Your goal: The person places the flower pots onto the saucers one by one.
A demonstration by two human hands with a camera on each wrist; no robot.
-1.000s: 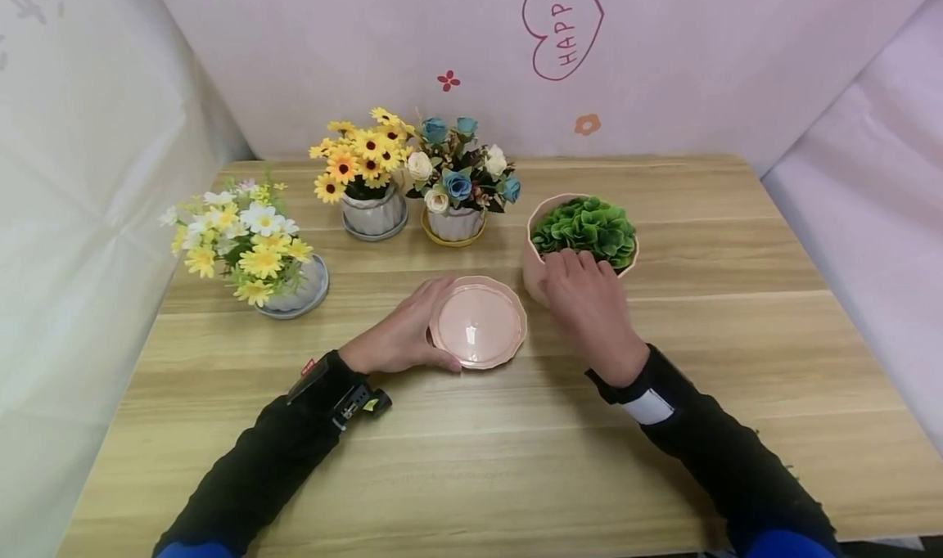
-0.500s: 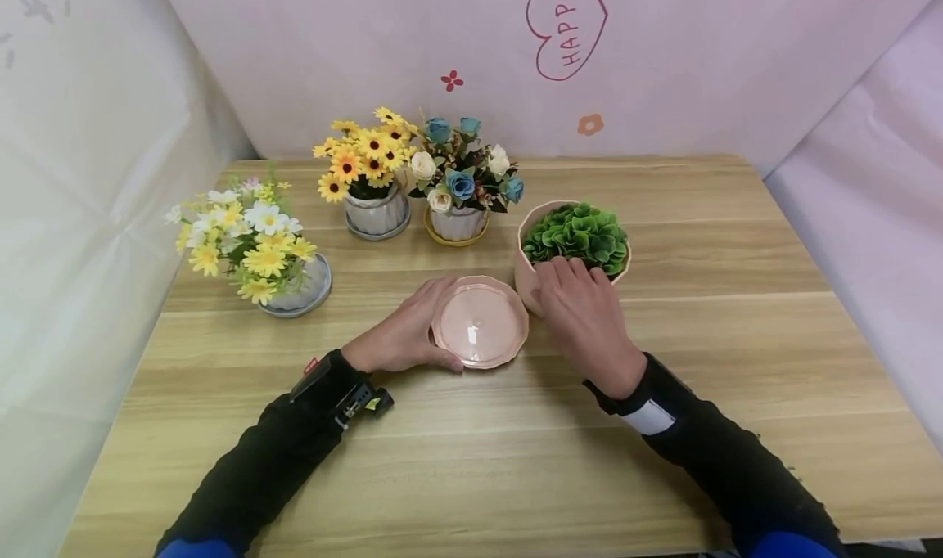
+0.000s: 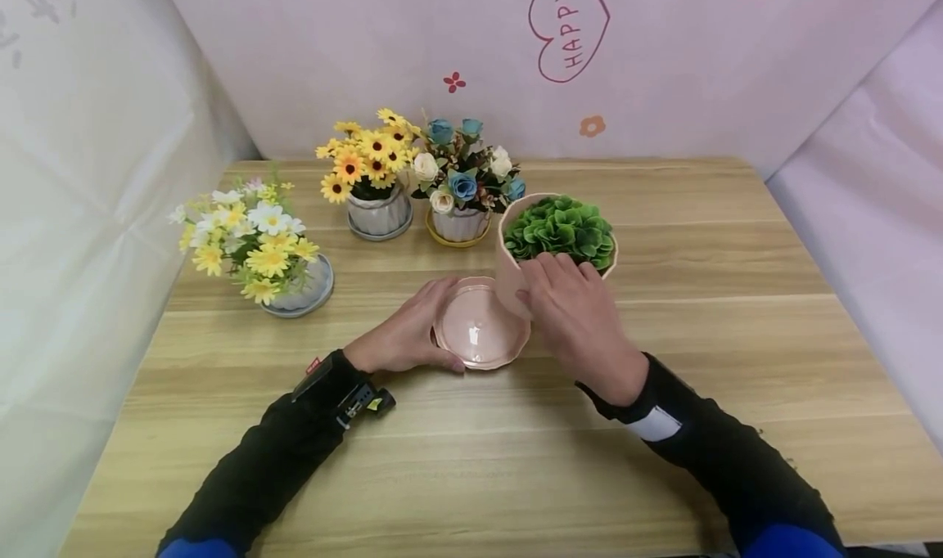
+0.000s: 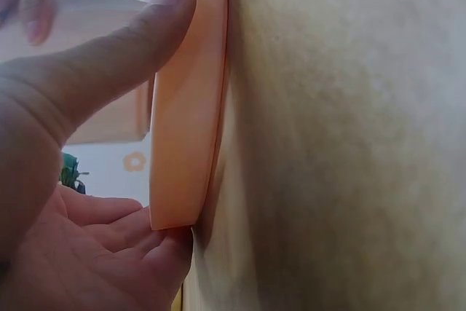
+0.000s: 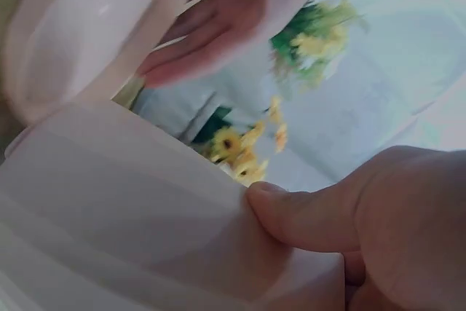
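Note:
On the table lies a pink saucer (image 3: 479,333) with a scalloped rim, facing up. My left hand (image 3: 403,329) holds it from the left, thumb at the near edge and fingers at the far side; the left wrist view shows the thumb pressed on its wall (image 4: 186,107). My right hand (image 3: 582,321) grips the near rim of a pink flowerpot (image 3: 512,284) full of green leaves (image 3: 560,231). In the right wrist view the thumb presses the pot's outer wall (image 5: 145,194). Slightly tilted, the pot hangs over the saucer's far right part. Fingers inside the pot are hidden.
A pot of white and yellow daisies (image 3: 254,243) stands at the left. Behind are a pot of yellow sunflower-like blooms (image 3: 372,165) and one of blue and cream roses (image 3: 464,182), each on a saucer. A white cloth wall (image 3: 331,51) rises behind the wooden table (image 3: 737,312).
My right hand has carried the leafy flowerpot leftward, from beside the saucer to partly above it. The left hand and the saucer have stayed in place.

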